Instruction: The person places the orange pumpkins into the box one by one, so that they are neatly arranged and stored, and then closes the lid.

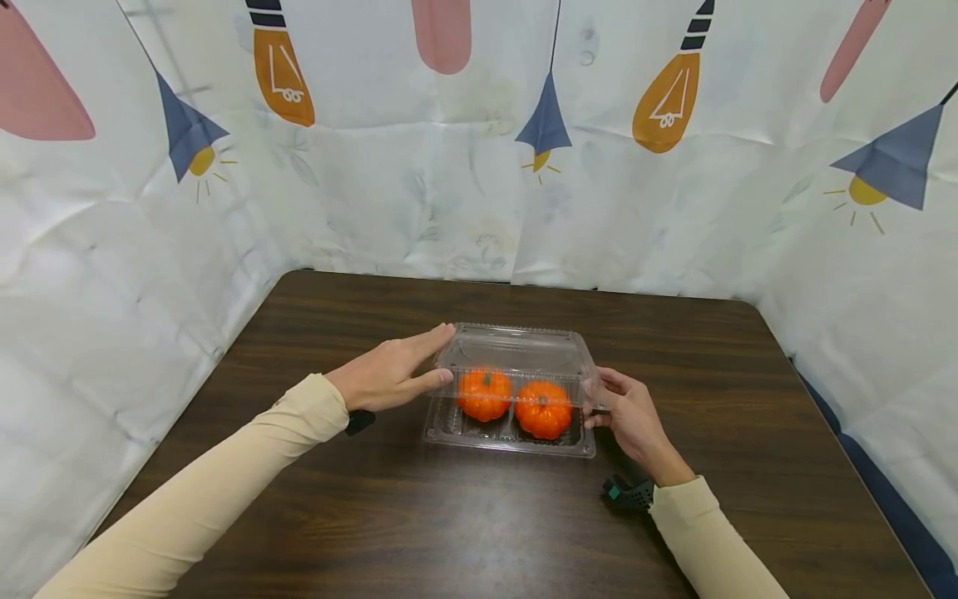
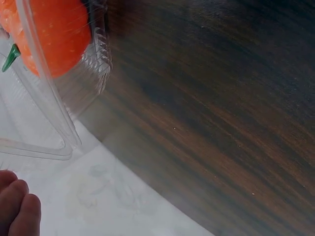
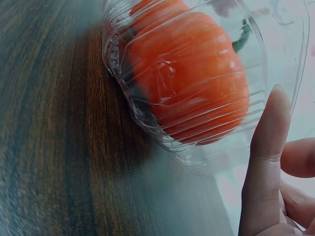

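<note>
A clear plastic clamshell container (image 1: 511, 445) stands on the table with its hinged lid (image 1: 516, 345) partly raised. Two small orange pumpkins with green stems sit side by side in its base, a left pumpkin (image 1: 484, 394) and a right pumpkin (image 1: 543, 410). My left hand (image 1: 397, 366) is at the lid's left side, fingers straight and thumb apart from them; its fingertips (image 2: 25, 211) show near a lid corner in the left wrist view. With thumb and fingers, my right hand (image 1: 636, 420) pinches the lid's right front corner. Plastic glare blurs the exact contact.
The container rests on a dark wood-grain table (image 1: 359, 516). White fabric (image 1: 449, 200) printed with lamps and bulbs hangs behind the table and along both sides. A dark band (image 1: 358, 422) is at the left wrist and a dark green strap (image 1: 629, 492) at the right.
</note>
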Tool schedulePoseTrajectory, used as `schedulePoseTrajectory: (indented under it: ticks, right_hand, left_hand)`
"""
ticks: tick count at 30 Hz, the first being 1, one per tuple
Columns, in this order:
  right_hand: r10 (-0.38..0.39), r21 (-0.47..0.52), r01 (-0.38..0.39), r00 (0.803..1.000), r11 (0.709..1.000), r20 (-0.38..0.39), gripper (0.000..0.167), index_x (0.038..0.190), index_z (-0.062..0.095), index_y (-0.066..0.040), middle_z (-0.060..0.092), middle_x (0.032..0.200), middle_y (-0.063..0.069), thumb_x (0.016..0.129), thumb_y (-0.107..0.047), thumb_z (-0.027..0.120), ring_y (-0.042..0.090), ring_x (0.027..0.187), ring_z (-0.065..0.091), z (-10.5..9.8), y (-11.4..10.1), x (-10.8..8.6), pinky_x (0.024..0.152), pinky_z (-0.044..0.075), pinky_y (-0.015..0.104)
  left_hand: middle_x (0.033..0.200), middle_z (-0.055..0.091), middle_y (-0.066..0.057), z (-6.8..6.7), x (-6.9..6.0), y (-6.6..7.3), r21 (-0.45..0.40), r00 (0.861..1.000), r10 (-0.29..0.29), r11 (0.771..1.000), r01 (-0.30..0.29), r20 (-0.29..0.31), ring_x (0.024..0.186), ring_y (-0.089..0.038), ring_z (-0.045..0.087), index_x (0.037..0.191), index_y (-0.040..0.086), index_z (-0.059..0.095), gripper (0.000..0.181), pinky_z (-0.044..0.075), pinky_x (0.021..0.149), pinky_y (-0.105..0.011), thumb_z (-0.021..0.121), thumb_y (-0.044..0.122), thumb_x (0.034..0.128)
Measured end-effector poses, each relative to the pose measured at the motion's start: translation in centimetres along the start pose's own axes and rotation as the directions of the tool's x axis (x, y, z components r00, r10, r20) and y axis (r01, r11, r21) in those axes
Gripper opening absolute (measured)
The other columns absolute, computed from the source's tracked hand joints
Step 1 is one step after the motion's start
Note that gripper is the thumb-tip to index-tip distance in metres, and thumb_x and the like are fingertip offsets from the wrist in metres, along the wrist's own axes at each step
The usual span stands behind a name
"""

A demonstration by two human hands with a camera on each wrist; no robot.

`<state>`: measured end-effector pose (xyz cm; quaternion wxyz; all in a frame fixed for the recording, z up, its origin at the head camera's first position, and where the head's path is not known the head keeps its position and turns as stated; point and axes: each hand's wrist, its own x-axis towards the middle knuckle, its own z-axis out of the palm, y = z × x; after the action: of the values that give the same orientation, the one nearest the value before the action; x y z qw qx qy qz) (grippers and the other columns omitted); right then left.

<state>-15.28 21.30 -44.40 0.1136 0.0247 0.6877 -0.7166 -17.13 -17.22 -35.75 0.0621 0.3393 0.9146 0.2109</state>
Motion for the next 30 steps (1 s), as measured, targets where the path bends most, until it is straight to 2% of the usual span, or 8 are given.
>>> schedulePoseTrajectory:
  ticks: [5,8,14,19,23,30]
  right_hand:
    - [0.012,-0.01,-0.012,1.0,1.0,-0.02,0.048,0.15,0.046,0.005,0.065,0.109,-0.005,0.107,-0.016,0.055,0.011,0.074,0.065,0.0,0.1,-0.1,0.063,0.063,0.026]
    - [0.031,-0.019,-0.032,0.999,0.999,-0.032,0.048,0.151,0.046,0.003,0.065,0.115,-0.006,0.109,-0.02,0.049,0.011,0.078,0.065,0.1,0.1,-0.1,0.065,0.063,0.026]
    - [0.065,-0.012,-0.066,0.997,0.998,-0.028,0.051,0.15,0.048,0.003,0.068,0.107,-0.006,0.111,-0.031,0.046,0.009,0.074,0.066,0.0,0.2,-0.1,0.068,0.064,0.026]
    - [0.08,-0.029,-0.08,0.997,0.996,-0.025,0.06,0.148,0.05,0.003,0.07,0.1,-0.008,0.11,-0.043,0.048,0.009,0.077,0.069,-0.2,0.4,-0.1,0.076,0.065,0.03]
    - [0.087,-0.063,-0.089,0.995,0.994,-0.043,0.068,0.146,0.052,0.003,0.069,0.102,-0.009,0.106,-0.053,0.05,0.009,0.079,0.07,-0.6,0.3,-0.2,0.077,0.064,0.029]
    - [0.094,-0.145,-0.101,0.994,0.984,-0.053,0.072,0.148,0.052,0.003,0.067,0.113,-0.006,0.106,-0.055,0.049,0.008,0.09,0.068,-1.1,0.1,-1.0,0.082,0.062,0.023]
  left_hand:
    - [0.172,0.026,-0.012,0.5,-0.3,-0.1,0.039,1.0,-0.003,0.999,0.003,-0.004,0.154,-0.035,0.04,0.166,0.011,0.024,0.077,0.037,0.124,-0.055,0.051,0.052,0.1058]
    - [0.172,0.027,-0.013,0.9,-0.5,-0.2,0.051,1.0,0.007,0.999,-0.006,-0.018,0.154,-0.035,0.039,0.165,0.011,0.025,0.077,0.038,0.123,-0.056,0.052,0.051,0.1056]
    - [0.172,0.028,-0.014,1.5,-0.8,-0.3,0.079,0.998,0.047,0.996,-0.043,-0.049,0.157,-0.035,0.035,0.165,0.007,0.026,0.078,0.037,0.123,-0.056,0.053,0.051,0.1054]
    - [0.17,0.03,-0.016,2.0,-0.9,-0.5,0.153,0.994,0.084,0.986,-0.073,-0.068,0.157,-0.034,0.035,0.163,0.005,0.028,0.081,0.038,0.124,-0.055,0.055,0.053,0.1042]
    - [0.169,0.032,-0.018,2.4,-1.0,-0.5,0.202,0.99,0.115,0.975,-0.097,-0.078,0.156,-0.034,0.036,0.162,0.002,0.031,0.081,0.038,0.124,-0.054,0.055,0.054,0.1037]
    - [0.169,0.032,-0.018,2.9,-1.2,-0.7,0.249,0.989,0.13,0.963,-0.107,-0.077,0.157,-0.034,0.036,0.162,0.002,0.032,0.085,0.037,0.125,-0.052,0.05,0.061,0.1031]
